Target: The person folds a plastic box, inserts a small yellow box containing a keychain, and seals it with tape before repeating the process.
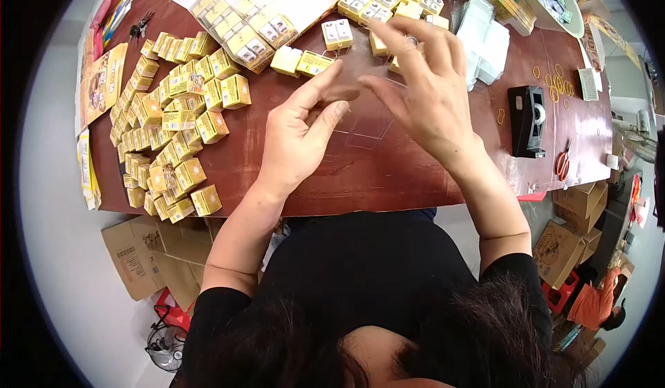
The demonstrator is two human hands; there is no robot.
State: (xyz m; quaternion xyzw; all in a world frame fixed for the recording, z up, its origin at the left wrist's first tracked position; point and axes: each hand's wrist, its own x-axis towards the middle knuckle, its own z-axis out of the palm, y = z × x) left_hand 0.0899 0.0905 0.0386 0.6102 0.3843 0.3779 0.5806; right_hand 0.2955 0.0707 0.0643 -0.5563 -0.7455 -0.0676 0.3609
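Observation:
My left hand (296, 137) hovers over the middle of the table, thumb and index finger apart and the other fingers partly curled behind. Facing it, my right hand (438, 90) is open with its fingers spread and slightly blurred. Below and between them, thin clear plastic (370, 133) shows as faint outlines on the red-brown tabletop (312, 194). Just beyond my left fingertips lies a small yellow box (314, 64). A white-topped yellow block (337, 34) sits farther back. My right fingers partly cover more yellow pieces behind them.
Many small yellow boxes (179, 120) crowd the left side. A clear-wrapped pack (242, 31) rests on white card. Clear plastic sleeves (485, 41), a black tape dispenser (528, 121), rubber bands (557, 83) and red-handled scissors (563, 161) are at right. A person in orange (594, 303) is far right.

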